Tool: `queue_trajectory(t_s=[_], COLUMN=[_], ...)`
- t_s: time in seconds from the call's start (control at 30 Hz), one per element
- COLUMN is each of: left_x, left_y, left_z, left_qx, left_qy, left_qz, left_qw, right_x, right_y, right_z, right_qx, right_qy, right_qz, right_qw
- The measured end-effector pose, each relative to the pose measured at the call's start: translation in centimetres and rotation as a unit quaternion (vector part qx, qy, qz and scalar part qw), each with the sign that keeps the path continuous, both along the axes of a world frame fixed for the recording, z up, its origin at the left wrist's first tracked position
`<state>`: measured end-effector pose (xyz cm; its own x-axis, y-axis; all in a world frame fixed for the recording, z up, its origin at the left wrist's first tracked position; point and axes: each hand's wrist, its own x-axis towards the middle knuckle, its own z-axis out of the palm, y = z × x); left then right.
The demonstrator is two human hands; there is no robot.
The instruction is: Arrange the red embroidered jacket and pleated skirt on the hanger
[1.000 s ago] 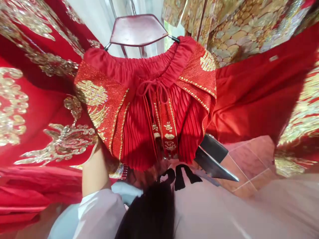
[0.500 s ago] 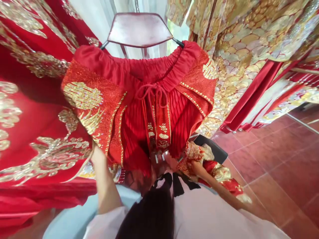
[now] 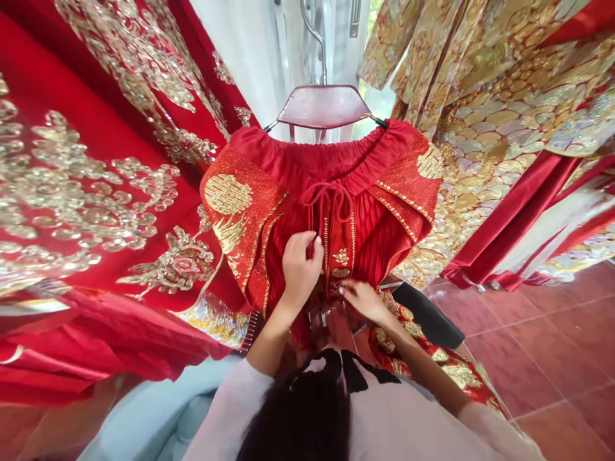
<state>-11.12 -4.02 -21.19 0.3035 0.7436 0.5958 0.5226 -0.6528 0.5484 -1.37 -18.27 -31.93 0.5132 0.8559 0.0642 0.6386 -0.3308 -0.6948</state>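
A red pleated skirt (image 3: 375,218) with gold embroidery and a tied drawstring hangs from a dark red hanger (image 3: 323,105) straight ahead. My left hand (image 3: 298,266) is closed in a pinch on the skirt's pleats beside the embroidered centre strip (image 3: 340,246). My right hand (image 3: 361,298) rests lower on the skirt's front, fingers together against the fabric near the strip's lower part. A red and gold garment (image 3: 432,352) lies draped over my right forearm.
Red garments with gold embroidery (image 3: 96,192) hang close on the left. Gold-patterned robes (image 3: 504,102) hang on the right. A dark object (image 3: 427,314) sits below the skirt. Red floor tiles (image 3: 542,346) show at the right. White curtain or window frame (image 3: 269,57) is behind.
My left hand has come up from beneath the skirt's side panel to its front pleats. My right hand has risen to the skirt. The view has pulled back and tilted.
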Motion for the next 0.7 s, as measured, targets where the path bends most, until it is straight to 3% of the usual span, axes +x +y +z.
queue_trajectory(t_s=[0.07, 0.17, 0.3, 0.43, 0.5, 0.57, 0.63, 0.7], left_x=[1.2, 1.7, -0.2, -3.5, -4.7, -5.5, -5.7, -5.3], left_y=[0.2, 0.8, 0.5, -1.5, -2.4, -3.0, -3.0, -2.6], left_z=[-0.5, -1.0, -3.1, -8.6, -11.5, -13.1, -12.6, -9.8], left_qx=[0.011, 0.023, 0.001, -0.048, -0.075, -0.084, -0.071, -0.035], left_qy=[0.012, 0.075, 0.223, 0.313, 0.353, 0.374, 0.374, 0.354], left_qz=[0.017, 0.033, -0.001, -0.03, -0.044, -0.058, -0.08, -0.117], left_qw=[1.0, 0.996, 0.975, 0.948, 0.931, 0.922, 0.921, 0.927], right_x=[-0.3, -1.5, -1.1, 3.0, 4.9, 6.1, 6.4, 6.1], right_y=[1.9, 2.7, 3.0, 5.4, 6.8, 7.9, 8.4, 8.5], right_z=[3.8, 9.4, 14.2, 16.7, 17.4, 17.7, 17.5, 17.2], right_qx=[0.036, 0.158, 0.313, 0.391, 0.368, 0.327, 0.286, 0.248], right_qy=[-0.037, -0.079, -0.172, -0.293, -0.328, -0.352, -0.377, -0.397], right_qz=[0.009, -0.001, -0.028, 0.057, 0.121, 0.166, 0.179, 0.158], right_qw=[0.999, 0.984, 0.934, 0.871, 0.862, 0.861, 0.863, 0.869])
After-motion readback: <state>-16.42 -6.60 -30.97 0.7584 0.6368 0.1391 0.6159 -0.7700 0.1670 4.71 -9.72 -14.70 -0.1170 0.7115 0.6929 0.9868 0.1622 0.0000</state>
